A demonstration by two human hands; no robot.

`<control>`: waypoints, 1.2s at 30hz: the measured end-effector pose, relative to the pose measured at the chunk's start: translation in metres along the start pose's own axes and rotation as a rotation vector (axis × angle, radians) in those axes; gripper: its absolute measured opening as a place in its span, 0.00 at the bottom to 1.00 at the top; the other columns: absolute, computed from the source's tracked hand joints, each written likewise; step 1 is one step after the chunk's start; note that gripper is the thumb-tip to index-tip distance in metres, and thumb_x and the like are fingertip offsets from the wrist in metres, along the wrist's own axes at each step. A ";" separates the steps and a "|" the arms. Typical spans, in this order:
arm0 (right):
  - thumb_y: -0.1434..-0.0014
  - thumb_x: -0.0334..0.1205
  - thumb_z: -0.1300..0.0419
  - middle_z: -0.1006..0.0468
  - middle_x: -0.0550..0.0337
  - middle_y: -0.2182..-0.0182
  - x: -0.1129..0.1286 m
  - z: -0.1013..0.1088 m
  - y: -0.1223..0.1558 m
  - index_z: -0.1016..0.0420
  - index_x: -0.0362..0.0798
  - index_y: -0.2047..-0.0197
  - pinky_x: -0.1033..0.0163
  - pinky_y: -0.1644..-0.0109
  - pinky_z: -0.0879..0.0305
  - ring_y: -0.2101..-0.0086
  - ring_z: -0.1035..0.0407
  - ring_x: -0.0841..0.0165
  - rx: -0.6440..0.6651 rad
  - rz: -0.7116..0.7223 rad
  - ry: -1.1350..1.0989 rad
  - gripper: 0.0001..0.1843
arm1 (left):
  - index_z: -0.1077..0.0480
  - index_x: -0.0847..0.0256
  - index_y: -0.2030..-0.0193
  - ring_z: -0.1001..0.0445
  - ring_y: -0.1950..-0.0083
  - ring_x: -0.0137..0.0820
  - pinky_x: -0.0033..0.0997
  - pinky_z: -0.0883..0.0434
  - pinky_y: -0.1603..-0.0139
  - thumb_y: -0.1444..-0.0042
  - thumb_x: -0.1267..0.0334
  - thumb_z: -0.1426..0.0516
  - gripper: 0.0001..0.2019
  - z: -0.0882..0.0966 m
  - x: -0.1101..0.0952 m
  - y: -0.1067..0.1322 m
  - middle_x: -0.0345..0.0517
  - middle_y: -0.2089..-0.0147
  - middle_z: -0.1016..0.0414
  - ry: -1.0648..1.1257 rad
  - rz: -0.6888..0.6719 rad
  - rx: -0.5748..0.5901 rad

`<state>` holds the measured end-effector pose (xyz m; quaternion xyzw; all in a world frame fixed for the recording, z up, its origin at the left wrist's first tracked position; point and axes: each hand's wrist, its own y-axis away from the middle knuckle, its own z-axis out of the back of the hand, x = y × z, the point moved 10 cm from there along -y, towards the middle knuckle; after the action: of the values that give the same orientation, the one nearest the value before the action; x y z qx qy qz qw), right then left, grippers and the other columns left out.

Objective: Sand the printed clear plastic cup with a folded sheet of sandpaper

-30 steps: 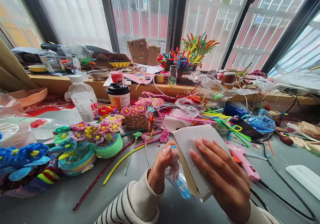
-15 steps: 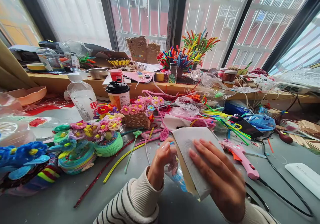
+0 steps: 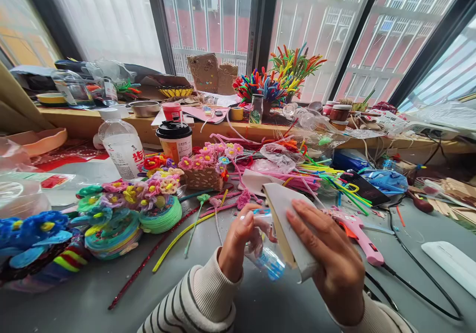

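My left hand [image 3: 235, 241] is curled around a clear plastic piece with blue markings [image 3: 273, 264], which looks like part of a cut bottle. Against its right side stands a folded piece of pale grey cardboard [image 3: 283, 209], tilted, its yellowish inner edge facing left. My right hand [image 3: 329, 253] lies along the outer face of this cardboard, fingers stretched over it and the thumb hidden. The card covers the right part of the plastic, so I cannot tell whether the two touch. Just right of my right hand lies a pink glue gun [image 3: 359, 236].
Pipe-cleaner flowers in round pots [image 3: 159, 214] crowd the left. A water bottle [image 3: 121, 144] and a lidded paper cup [image 3: 174, 139] stand behind them. Loose pipe cleaners [image 3: 293, 177] are heaped at the middle. A black cable [image 3: 416, 258] loops on the right, beside a white device [image 3: 449, 263].
The cardboard has shifted a little to the right and turned more edge-on, with my right hand on it. More of the clear plastic in my left hand now shows.
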<state>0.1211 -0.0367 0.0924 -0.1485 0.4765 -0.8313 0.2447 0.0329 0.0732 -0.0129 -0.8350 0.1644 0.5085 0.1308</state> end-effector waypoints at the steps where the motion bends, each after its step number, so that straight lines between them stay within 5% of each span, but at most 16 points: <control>1: 0.43 0.25 0.54 0.33 0.52 0.47 -0.006 0.004 -0.001 0.36 0.45 0.45 0.55 0.45 0.38 0.47 0.38 0.62 -0.033 -0.048 0.007 0.23 | 0.37 0.60 0.62 0.40 0.86 0.21 0.23 0.48 0.83 0.52 0.46 0.48 0.19 0.001 -0.005 -0.001 0.40 0.76 0.27 -0.002 -0.041 -0.012; 7: 0.44 0.26 0.51 0.31 0.55 0.49 -0.025 0.025 0.001 0.35 0.49 0.45 0.56 0.45 0.39 0.50 0.35 0.63 -0.167 -0.179 0.067 0.23 | 0.42 0.55 0.51 0.29 0.65 0.29 0.31 0.34 0.65 0.55 0.51 0.40 0.25 0.008 -0.029 0.005 0.47 0.55 0.30 0.015 -0.250 -0.153; 12: 0.41 0.35 0.52 0.32 0.53 0.48 -0.031 0.022 0.003 0.35 0.46 0.45 0.55 0.45 0.40 0.49 0.36 0.61 -0.115 -0.207 -0.016 0.21 | 0.42 0.56 0.51 0.33 0.48 0.37 0.38 0.35 0.49 0.59 0.61 0.36 0.28 0.006 -0.033 0.009 0.50 0.47 0.36 0.004 -0.265 -0.162; 29: 0.44 0.29 0.52 0.31 0.58 0.48 -0.029 0.007 -0.005 0.36 0.51 0.45 0.55 0.44 0.40 0.50 0.35 0.64 -0.089 -0.182 0.038 0.23 | 0.47 0.60 0.47 0.40 0.40 0.42 0.43 0.45 0.40 0.57 0.55 0.38 0.33 0.030 -0.022 0.003 0.56 0.43 0.40 0.037 -0.222 -0.320; 36: 0.42 0.36 0.53 0.31 0.56 0.48 -0.027 0.007 -0.002 0.36 0.49 0.44 0.54 0.44 0.41 0.50 0.36 0.61 -0.076 -0.180 0.040 0.22 | 0.44 0.58 0.47 0.35 0.44 0.39 0.38 0.38 0.44 0.60 0.61 0.35 0.33 0.026 -0.046 0.016 0.53 0.46 0.36 -0.082 -0.438 -0.357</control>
<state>0.1461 -0.0262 0.0975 -0.1831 0.4972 -0.8341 0.1534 -0.0147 0.0749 0.0156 -0.8391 -0.1173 0.5226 0.0950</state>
